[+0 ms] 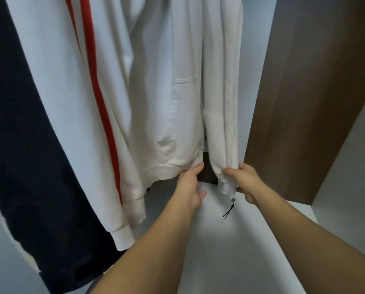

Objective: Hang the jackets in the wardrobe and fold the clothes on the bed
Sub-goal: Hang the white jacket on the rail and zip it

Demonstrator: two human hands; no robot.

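Note:
A white zip jacket (173,85) with red stripes down its left sleeve hangs inside the wardrobe, open at the front. My left hand (190,183) pinches the hem of its left front panel by the zip. My right hand (243,179) grips the bottom of the right front panel, bunched in my fingers. A small black zip pull (229,210) dangles below that hem. Hanger and rail are out of view above.
A dark navy garment (18,145) hangs at the far left, beside the white sleeve. The wardrobe's brown back wall (304,92) stands at the right, its white floor shelf (230,251) below my arms.

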